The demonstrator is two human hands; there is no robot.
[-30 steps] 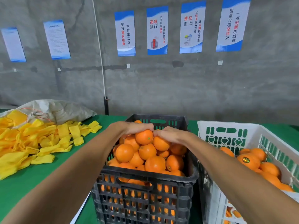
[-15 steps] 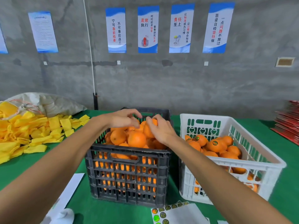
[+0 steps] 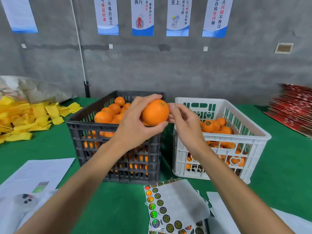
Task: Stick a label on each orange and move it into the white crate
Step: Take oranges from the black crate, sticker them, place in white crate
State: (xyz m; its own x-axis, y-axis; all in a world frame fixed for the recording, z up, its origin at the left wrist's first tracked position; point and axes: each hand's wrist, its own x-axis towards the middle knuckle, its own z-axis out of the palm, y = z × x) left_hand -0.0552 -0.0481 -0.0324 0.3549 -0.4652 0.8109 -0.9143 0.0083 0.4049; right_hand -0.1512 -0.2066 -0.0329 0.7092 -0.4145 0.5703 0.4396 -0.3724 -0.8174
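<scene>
Foam sleeves (image 3: 25, 119): a yellow heap at the left edge of the frame, on the green table (image 3: 50, 146); not part of this step.
Black crate (image 3: 118, 141): left of centre, piled with bare oranges; the source.
Left hand (image 3: 135, 125): centre of the frame, above the black crate's right rim. Fingers curl over the top and thumb under the bottom of one orange (image 3: 155, 112), cupping it firmly.
Held orange: centre, raised between the two crates, stem end turned to the upper right. No label shows on the side facing the camera.
Right hand (image 3: 184, 122): just right of the orange, fingertips (image 3: 172, 106) touching or nearly touching its right side near the stem. The fingers are bent and drawn together; whether they pinch a sticker I cannot tell.
Key relation: the orange lies between the hands, the right hand nearer the white crate, so the transfer would run rightward.
White crate (image 3: 228, 141): right of centre, touching or just beside the black one, part filled with oranges, at least one showing a dark round label (image 3: 208, 123).
Sticker sheets (image 3: 160, 206): bottom centre, below both hands, rows of round labels partly under white paper.
Step in hand, as I judge it: labelling this orange, before it goes into the white crate.
</scene>
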